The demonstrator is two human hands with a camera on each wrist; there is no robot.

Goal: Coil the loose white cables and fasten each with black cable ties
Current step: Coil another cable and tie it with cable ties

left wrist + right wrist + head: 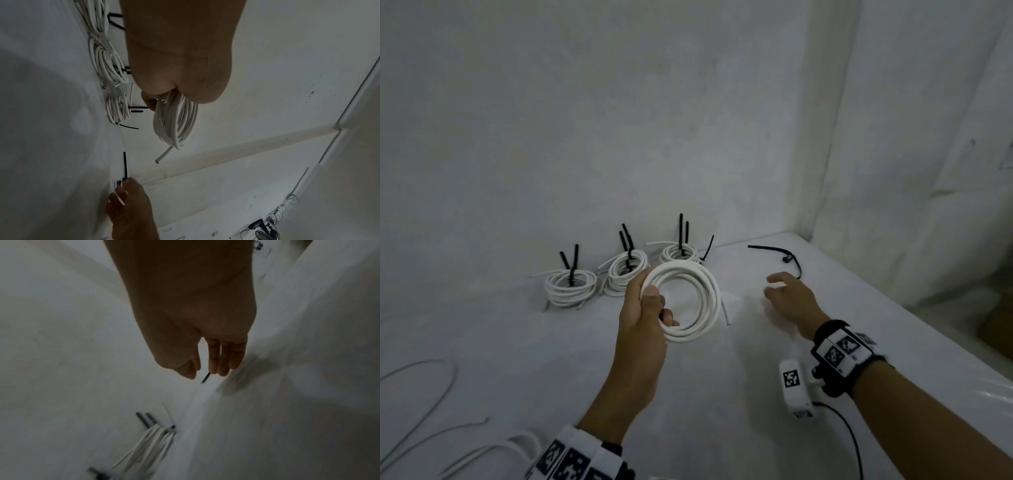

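Left hand [643, 318] grips upright cable coil [681, 303]; free end [725, 313] hangs down.

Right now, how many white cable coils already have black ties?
3: left coil, middle coil and right coil along the wall. The left hand holds a fourth, untied coil.

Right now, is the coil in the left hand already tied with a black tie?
No. The coil gripped by the left hand is bare white cable, no tie on it.

A bare indoor room: plain white walls [619, 120] meet at a corner above a white-covered surface [722, 377].
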